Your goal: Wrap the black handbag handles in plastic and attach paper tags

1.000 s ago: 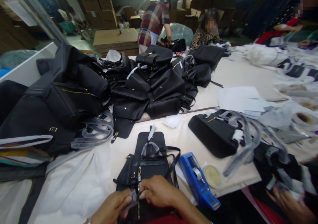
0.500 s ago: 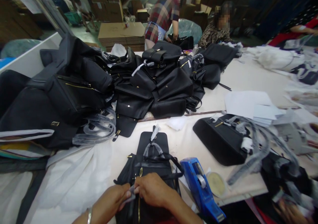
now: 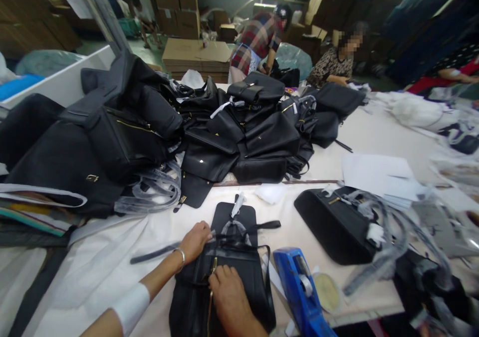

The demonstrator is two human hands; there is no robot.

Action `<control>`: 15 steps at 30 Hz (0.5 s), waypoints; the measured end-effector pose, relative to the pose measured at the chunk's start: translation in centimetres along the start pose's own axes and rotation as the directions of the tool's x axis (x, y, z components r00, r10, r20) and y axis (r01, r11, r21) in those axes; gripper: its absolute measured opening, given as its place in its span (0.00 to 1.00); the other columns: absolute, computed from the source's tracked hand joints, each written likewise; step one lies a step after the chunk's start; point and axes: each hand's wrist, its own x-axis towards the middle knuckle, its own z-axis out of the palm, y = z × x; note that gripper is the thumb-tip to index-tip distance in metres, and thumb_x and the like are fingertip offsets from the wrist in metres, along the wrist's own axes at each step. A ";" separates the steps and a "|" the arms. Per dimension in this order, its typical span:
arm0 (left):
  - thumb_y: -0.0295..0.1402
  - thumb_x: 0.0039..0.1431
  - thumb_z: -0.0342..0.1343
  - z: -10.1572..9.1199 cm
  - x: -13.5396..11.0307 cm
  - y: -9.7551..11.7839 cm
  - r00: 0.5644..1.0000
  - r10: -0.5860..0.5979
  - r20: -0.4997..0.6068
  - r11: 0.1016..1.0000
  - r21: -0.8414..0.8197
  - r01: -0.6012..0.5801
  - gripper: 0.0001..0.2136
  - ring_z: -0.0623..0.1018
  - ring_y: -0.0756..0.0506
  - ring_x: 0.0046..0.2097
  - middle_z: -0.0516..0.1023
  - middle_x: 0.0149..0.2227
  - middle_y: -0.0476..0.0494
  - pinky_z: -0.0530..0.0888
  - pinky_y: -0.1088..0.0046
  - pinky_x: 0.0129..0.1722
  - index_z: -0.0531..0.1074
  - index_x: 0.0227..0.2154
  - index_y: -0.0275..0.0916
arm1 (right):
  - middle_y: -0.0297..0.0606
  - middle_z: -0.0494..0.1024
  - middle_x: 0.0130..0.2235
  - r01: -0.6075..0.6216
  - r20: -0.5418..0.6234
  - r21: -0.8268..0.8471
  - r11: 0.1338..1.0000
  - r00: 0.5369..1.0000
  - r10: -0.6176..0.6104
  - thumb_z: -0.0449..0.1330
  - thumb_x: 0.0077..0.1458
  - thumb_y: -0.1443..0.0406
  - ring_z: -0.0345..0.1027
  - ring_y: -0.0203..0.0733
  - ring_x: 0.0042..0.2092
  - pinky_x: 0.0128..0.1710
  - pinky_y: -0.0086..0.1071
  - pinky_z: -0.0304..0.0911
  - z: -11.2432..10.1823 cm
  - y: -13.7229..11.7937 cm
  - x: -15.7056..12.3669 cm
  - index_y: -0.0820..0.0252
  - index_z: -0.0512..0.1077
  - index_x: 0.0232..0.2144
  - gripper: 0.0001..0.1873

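A black backpack (image 3: 243,267) lies on the table before me, its flap (image 3: 220,215) stretched away from me. My left hand (image 3: 198,240) is closed at the bag's upper left, on a dark strap (image 3: 155,253) that runs out leftward under my wrist. My right hand (image 3: 229,292) presses on the bag's front with bent fingers, beside the gold zipper (image 3: 214,264); the fingertips are partly hidden. A clear-wrapped handle (image 3: 236,227) stands at the base of the flap. Another thin black strap (image 3: 267,225) sticks out to the right.
A blue tape dispenser (image 3: 299,287) and a tape roll (image 3: 326,291) stand right of the bag. Beyond them lies another black bag (image 3: 329,222). Black bags pile up at the back (image 3: 258,142) and left (image 3: 67,162). White papers (image 3: 377,175) lie at right; people work behind the table.
My hands have separated: the left has moved up and away to the bag's top, the right stays lower on its front. The strap now stretches left. The view has tilted up slightly.
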 end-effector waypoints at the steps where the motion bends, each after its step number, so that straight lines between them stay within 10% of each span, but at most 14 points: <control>1: 0.32 0.62 0.45 1.0 0.1 -0.1 1.000 0.007 0.000 1.000 -0.024 -0.007 0.09 0.72 0.44 0.42 0.72 0.39 0.42 0.68 0.70 0.43 0.69 0.32 0.39 | 0.38 0.72 0.40 -0.018 -0.002 0.020 1.000 1.000 0.018 0.57 0.55 0.72 0.65 0.47 0.42 0.42 0.41 0.61 -0.3 0.3 -0.3 0.56 0.68 0.38 0.09; 8: 0.34 0.59 0.48 2.1 0.3 -2.1 0.994 -0.054 -0.090 0.983 -0.178 0.037 0.10 0.74 0.43 0.45 0.72 0.44 0.41 0.71 0.64 0.47 0.68 0.43 0.39 | 0.30 0.74 0.37 -0.015 0.063 0.242 0.970 0.998 0.000 0.54 0.54 0.76 0.70 0.39 0.36 0.32 0.29 0.60 -4.9 1.0 -2.1 0.53 0.65 0.40 0.14; 12: 0.38 0.60 0.47 -1.7 -0.8 -1.3 0.985 -0.065 -0.157 0.970 -0.241 0.025 0.15 0.72 0.41 0.51 0.71 0.50 0.37 0.69 0.59 0.54 0.67 0.47 0.38 | 0.36 0.76 0.35 -0.078 0.049 0.008 0.997 0.996 0.077 0.61 0.54 0.67 0.71 0.47 0.36 0.34 0.35 0.64 -2.3 1.4 -2.0 0.56 0.67 0.38 0.08; 15: 0.43 0.62 0.43 -5.2 -3.5 3.0 0.973 -0.078 -0.215 0.916 -0.400 -0.015 0.18 0.72 0.40 0.53 0.73 0.50 0.41 0.69 0.57 0.55 0.68 0.48 0.41 | 0.38 0.76 0.37 -0.099 -0.041 -0.041 0.994 0.994 0.097 0.67 0.46 0.56 0.71 0.49 0.36 0.34 0.39 0.67 -0.2 1.7 -2.4 0.57 0.67 0.42 0.22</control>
